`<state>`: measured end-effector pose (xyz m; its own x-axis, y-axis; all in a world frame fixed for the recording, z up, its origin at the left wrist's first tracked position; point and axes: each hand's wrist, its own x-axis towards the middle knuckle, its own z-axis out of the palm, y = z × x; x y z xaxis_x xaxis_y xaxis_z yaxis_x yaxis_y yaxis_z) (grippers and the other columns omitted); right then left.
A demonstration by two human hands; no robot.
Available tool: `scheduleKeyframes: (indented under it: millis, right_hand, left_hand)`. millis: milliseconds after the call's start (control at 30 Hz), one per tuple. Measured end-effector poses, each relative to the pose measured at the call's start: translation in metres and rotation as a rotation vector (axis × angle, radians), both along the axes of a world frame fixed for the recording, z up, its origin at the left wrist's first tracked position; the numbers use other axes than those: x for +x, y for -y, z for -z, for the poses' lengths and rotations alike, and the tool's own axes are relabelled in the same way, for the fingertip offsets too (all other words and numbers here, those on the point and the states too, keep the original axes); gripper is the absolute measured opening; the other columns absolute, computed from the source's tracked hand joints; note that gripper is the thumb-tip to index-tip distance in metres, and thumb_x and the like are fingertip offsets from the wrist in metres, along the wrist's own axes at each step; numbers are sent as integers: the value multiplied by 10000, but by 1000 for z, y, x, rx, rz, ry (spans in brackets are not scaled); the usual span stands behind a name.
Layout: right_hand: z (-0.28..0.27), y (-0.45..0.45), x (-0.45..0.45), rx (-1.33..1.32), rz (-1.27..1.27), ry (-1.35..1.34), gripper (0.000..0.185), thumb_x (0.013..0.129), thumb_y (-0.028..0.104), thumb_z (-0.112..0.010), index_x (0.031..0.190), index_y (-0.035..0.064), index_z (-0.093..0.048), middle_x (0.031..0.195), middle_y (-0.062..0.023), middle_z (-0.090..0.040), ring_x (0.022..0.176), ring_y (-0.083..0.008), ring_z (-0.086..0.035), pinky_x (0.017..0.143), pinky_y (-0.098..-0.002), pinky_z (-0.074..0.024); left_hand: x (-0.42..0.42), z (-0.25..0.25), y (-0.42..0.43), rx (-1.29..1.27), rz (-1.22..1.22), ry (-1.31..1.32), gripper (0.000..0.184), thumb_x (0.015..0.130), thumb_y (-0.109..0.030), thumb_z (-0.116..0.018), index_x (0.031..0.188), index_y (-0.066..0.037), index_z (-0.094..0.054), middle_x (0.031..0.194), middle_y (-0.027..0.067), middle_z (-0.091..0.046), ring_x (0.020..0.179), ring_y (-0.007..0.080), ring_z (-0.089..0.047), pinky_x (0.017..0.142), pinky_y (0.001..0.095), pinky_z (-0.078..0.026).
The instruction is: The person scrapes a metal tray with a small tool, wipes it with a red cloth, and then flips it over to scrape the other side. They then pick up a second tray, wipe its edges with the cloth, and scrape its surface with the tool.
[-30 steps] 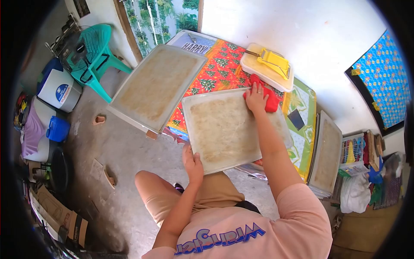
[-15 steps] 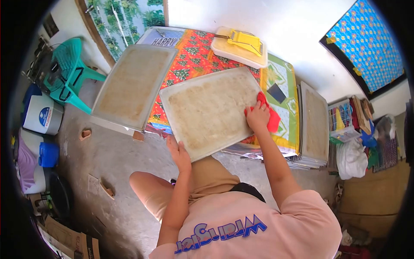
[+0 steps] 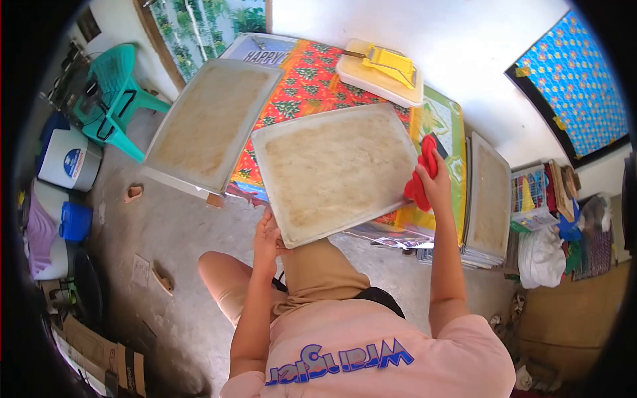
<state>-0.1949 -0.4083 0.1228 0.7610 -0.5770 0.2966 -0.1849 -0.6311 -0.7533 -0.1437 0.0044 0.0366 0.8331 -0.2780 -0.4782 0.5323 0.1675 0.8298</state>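
A large, shallow, pale tray (image 3: 338, 169) with a brownish, blotchy surface lies at an angle over the table's front edge, its near corner above my lap. My left hand (image 3: 267, 237) is at that near-left corner, fingers apart and slightly curled beside the rim; whether any finger supports it from below is hard to see. In my right hand (image 3: 436, 184) is a bunched red cloth (image 3: 419, 189), just off the tray's right edge. A similar tray (image 3: 213, 126) rests on the left of the table.
The table wears a red tree-patterned cover (image 3: 308, 76) and a green-yellow one. A white tub (image 3: 378, 86) with a yellow paint tray (image 3: 391, 65) sits at the back. Stacked trays (image 3: 488, 199) stand right; a green chair (image 3: 119, 93) and a cooler (image 3: 70, 159) are left.
My right hand has lifted the red cloth off the tray's right edge and moved right, bunching it. My left hand has shifted slightly outward at the corner, fingers curling. The view has shifted a little.
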Motion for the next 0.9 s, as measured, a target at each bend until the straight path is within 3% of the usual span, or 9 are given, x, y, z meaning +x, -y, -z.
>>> scheduleKeyframes:
  millis: [67, 200, 300, 467, 600, 667, 733, 900]
  right_hand:
    - [19, 15, 57, -122, 31, -137, 681, 895, 406, -652, 1432, 42, -449, 1337, -233, -579, 1221, -372, -567, 1046, -439, -409]
    - [99, 25, 155, -583, 248, -508, 676, 940, 521, -517, 1435, 63, -469, 1465, -234, -457, 1359, -389, -432, 1121, -483, -334]
    - [115, 11, 206, -560, 205, -413, 692, 952, 566, -430, 1432, 69, -476, 1508, -230, -402, 1409, -406, -352, 1165, -497, -254]
    - [116, -81, 251, -632, -175, -219, 589, 982, 419, -458, 1405, 10, -477, 1464, -247, -447, 1397, -399, -371, 1169, -482, -260]
    - [121, -177, 236, -552, -578, -36, 547, 993, 356, -466, 1409, 1, -463, 1482, -215, -435, 1403, -393, -361, 1168, -501, -257]
    - [105, -222, 201, -505, -778, -70, 552, 990, 359, -474, 1413, 4, -460, 1486, -209, -431, 1409, -397, -351, 1155, -525, -275]
    - [103, -253, 156, -413, -839, -5, 546, 965, 291, -539, 1421, 7, -440, 1493, -206, -412, 1394, -410, -363, 1145, -534, -292]
    - [90, -261, 47, -390, -950, -100, 516, 962, 264, -548, 1413, 29, -464, 1482, -199, -433, 1402, -384, -363, 1149, -505, -303]
  left_hand:
    - [-10, -4, 1, -6, -7, 55, 605, 963, -120, -529, 1520, -111, -294, 1112, 94, -648, 808, 144, -668, 577, 269, -583]
    - [-10, -6, 7, -87, -27, 28, 686, 934, -64, -522, 1552, -143, -234, 1077, 77, -656, 821, 138, -668, 570, 259, -600]
    - [-8, 4, 6, 64, 20, 25, 674, 924, -44, -512, 1544, -135, -265, 983, 49, -641, 769, 124, -648, 542, 264, -592]
    - [-6, -8, 3, 94, 32, -27, 643, 900, -20, -503, 1515, -111, -338, 832, 21, -575, 671, 109, -583, 511, 269, -575]
    - [-4, -13, 2, 94, 41, -55, 624, 912, -67, -502, 1515, -88, -339, 788, 18, -557, 664, 119, -579, 509, 285, -559]
    - [-4, -10, 1, 59, 25, -82, 551, 944, -138, -494, 1480, -73, -384, 794, 20, -560, 662, 123, -584, 519, 289, -553]
    - [0, -5, -2, 0, 2, -127, 476, 972, -207, -483, 1423, -62, -437, 807, 24, -571, 667, 125, -591, 531, 289, -551]
    - [1, -7, 2, -150, -166, -203, 356, 1003, -335, -466, 1232, -71, -534, 830, 36, -615, 634, 122, -602, 503, 266, -535]
